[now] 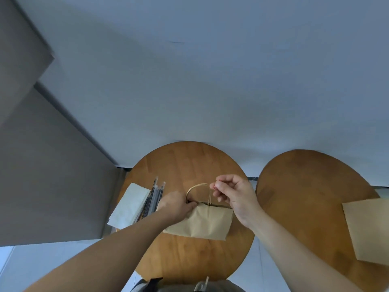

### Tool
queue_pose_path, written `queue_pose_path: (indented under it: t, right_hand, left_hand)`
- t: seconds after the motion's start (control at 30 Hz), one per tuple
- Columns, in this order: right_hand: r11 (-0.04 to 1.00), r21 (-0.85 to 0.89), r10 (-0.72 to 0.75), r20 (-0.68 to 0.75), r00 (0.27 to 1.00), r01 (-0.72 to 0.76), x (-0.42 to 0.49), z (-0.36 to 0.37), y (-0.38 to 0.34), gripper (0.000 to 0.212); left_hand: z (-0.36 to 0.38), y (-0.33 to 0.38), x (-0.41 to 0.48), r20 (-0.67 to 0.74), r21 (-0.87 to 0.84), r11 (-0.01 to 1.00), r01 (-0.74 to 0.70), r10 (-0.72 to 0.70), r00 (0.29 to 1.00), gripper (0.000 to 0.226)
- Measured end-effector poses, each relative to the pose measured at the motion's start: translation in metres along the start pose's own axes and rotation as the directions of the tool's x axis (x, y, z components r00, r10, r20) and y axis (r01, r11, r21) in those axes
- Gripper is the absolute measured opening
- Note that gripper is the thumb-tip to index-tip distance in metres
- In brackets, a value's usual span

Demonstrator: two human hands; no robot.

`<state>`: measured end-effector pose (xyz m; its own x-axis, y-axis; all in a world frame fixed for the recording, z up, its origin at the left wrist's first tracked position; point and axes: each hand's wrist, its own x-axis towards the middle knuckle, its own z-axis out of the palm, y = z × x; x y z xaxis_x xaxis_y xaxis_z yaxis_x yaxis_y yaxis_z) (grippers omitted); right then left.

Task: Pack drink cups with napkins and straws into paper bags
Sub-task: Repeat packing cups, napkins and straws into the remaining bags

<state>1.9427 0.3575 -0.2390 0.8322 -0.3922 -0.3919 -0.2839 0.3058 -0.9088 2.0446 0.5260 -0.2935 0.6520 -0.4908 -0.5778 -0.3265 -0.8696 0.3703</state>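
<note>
The bag [202, 223] mouth was gripped by left hand [177, 205], handle [197, 185] pinched by right hand [232, 193]; handle could be torn if yanked.

Hidden under left grip [176, 204]: left corner of paper bag [200, 222] mouth, fingertips out of sight at the rim. Bag's inside unseen. Top of handle [209, 197] lost between pinching fingers of right grip [233, 194]. Lower ends of straws [154, 197] covered by left forearm, count unclear. Second bag [370, 228] and right tabletop [305, 186] cropped by right edge. Blurred grey object [189, 288] cropped at bottom edge.
</note>
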Motion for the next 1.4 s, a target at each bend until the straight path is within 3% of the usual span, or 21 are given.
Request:
queue_pose_path:
  t: [0.27,0.57,0.87,1.1,1.4]
  right_hand:
    - [0.983,-0.150,0.094,-0.070,0.993,-0.103,-0.035,0.019,0.034,0.010]
    - [0.900,-0.436,-0.037,-0.146,0.989,-0.030,-0.030,0.033,0.042,0.012]
    - [0.880,-0.475,-0.084,-0.168,0.982,-0.006,-0.021,0.038,0.048,0.009]
    - [0.874,-0.486,-0.024,-0.099,0.995,-0.027,-0.015,0.039,0.049,0.012]
    - [0.809,-0.587,-0.068,-0.121,0.990,-0.016,-0.010,0.036,0.048,0.018]
  left_hand:
    - [0.003,0.001,-0.010,0.005,-0.033,0.998,-0.053,0.054,0.999,0.031]
    - [0.008,-0.006,-0.020,-0.029,-0.032,0.999,-0.038,0.037,0.999,0.031]
    - [0.011,-0.006,-0.022,-0.042,-0.049,0.999,-0.016,0.014,0.999,0.032]
    - [0.014,-0.010,-0.019,-0.037,-0.088,0.996,-0.011,0.008,0.999,0.024]
    - [0.015,-0.010,-0.012,-0.035,-0.077,0.997,-0.007,0.004,0.999,0.027]
